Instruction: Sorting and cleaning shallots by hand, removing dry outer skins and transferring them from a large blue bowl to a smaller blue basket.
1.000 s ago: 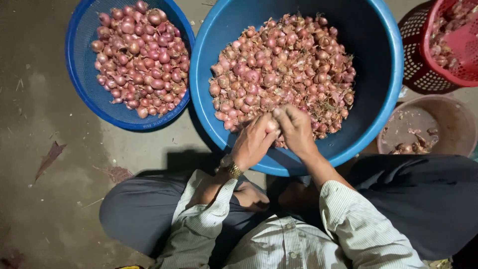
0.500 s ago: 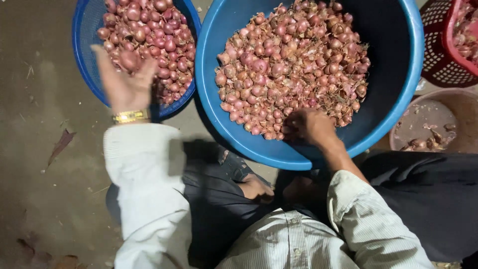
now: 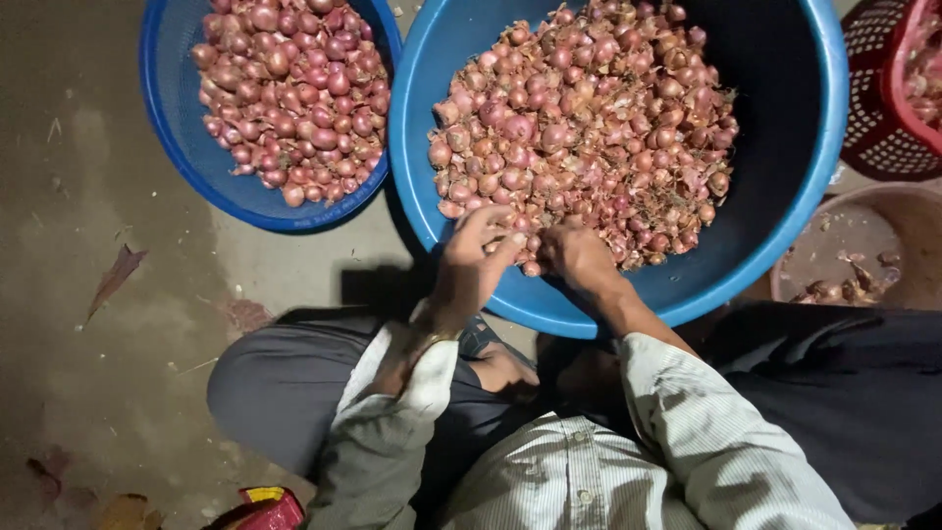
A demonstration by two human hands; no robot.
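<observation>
At far left we see a small blue plastic basket (image 3: 196, 167) of smooth, peeled red shallots (image 3: 294, 88) on the concrete floor (image 3: 98, 294). Our left hand (image 3: 476, 260) hangs half open, fingers spread, over the near edge of the unpeeled shallots (image 3: 589, 128) in the big blue plastic tub (image 3: 795, 196). Our right hand (image 3: 579, 255) curls among them; whether it grips one, we cannot tell. Loose bulbs by the rim could roll out.
</observation>
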